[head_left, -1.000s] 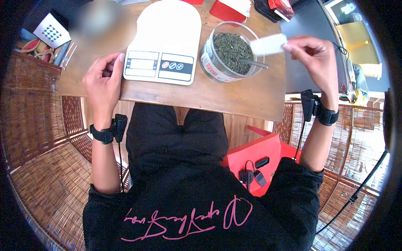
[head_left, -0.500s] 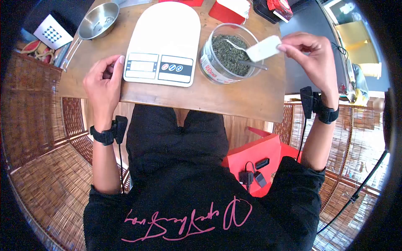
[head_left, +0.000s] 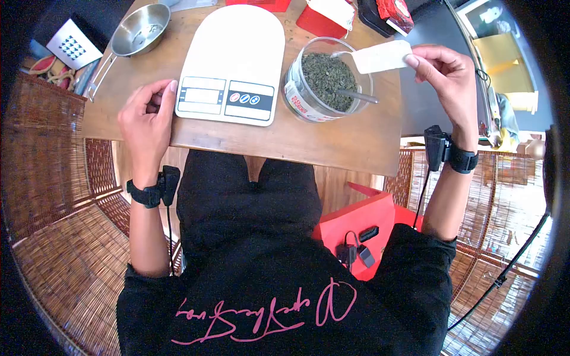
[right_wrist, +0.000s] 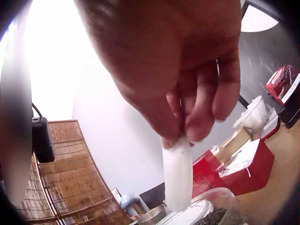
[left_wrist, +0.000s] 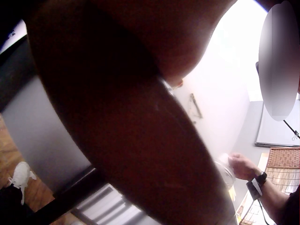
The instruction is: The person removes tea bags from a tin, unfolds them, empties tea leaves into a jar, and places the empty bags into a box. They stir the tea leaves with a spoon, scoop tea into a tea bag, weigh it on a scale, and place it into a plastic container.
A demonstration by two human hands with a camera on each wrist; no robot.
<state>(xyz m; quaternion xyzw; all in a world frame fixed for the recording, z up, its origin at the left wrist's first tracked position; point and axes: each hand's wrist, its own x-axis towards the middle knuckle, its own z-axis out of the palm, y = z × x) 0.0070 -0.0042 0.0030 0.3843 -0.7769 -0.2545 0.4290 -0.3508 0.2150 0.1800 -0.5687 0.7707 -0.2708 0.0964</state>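
Note:
My right hand [head_left: 448,77] pinches a flat white oblong piece [head_left: 385,57] between thumb and fingertips. A thin pale end reaches from it over the rim of a clear round tub [head_left: 300,105] filled with dark green dried leaves [head_left: 323,77]. A metal spoon handle [head_left: 359,95] sticks out of these leaves toward the right. In the right wrist view the white piece [right_wrist: 178,180] hangs down from the fingertips. Beside the left edge of a white kitchen scale [head_left: 237,53], my left hand [head_left: 148,113] rests with loosely curled fingers and holds nothing. The left wrist view shows mostly dark skin.
A steel pan [head_left: 139,29] with a long handle stands at the back left. Behind the tub is a red box [head_left: 320,22] with white contents. The table's front edge [head_left: 285,153] runs close before me, with a red container [head_left: 362,219] below it.
My right hand has shaken the white piece about over the tub; its near end now sits higher and further right than half a second ago. The left hand has kept its place.

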